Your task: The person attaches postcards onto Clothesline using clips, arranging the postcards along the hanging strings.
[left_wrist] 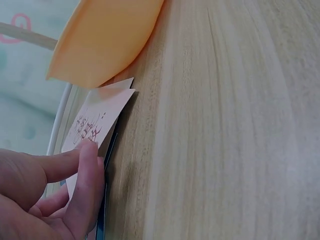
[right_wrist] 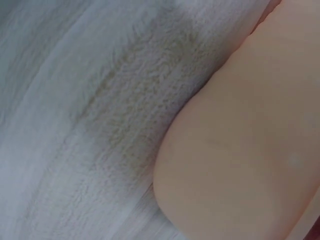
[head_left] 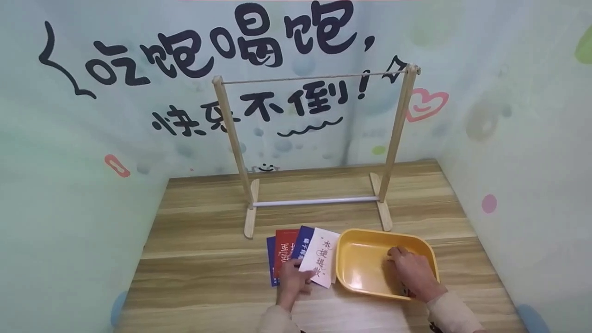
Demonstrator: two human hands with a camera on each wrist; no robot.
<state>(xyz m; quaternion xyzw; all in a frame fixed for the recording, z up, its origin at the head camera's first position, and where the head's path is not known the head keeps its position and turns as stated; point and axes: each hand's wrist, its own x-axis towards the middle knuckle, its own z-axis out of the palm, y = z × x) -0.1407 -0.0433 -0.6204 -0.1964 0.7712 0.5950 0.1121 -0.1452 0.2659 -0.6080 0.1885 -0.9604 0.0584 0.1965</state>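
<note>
My left hand (head_left: 294, 282) pinches a white card (head_left: 319, 256) with red writing between thumb and fingers; the left wrist view shows the pinch on its edge. Under it lie other cards fanned to the left, among them a red card (head_left: 284, 252) and a blue card (head_left: 301, 245). My right hand (head_left: 414, 273) reaches down into a yellow plastic basin (head_left: 344, 283), fingers bent downward. A small dark item (head_left: 405, 290) shows below that hand; what its fingertips touch is hidden. The right wrist view shows only the basin's outer wall (right_wrist: 235, 150) up close.
Behind the cards and basin stands a wooden frame (head_left: 398, 134) with a string (head_left: 296, 78) across its top and a white rod (head_left: 317, 201) low down. Printed cloth walls (head_left: 522, 138) enclose the wood-grain table (head_left: 199, 259) at the back and sides.
</note>
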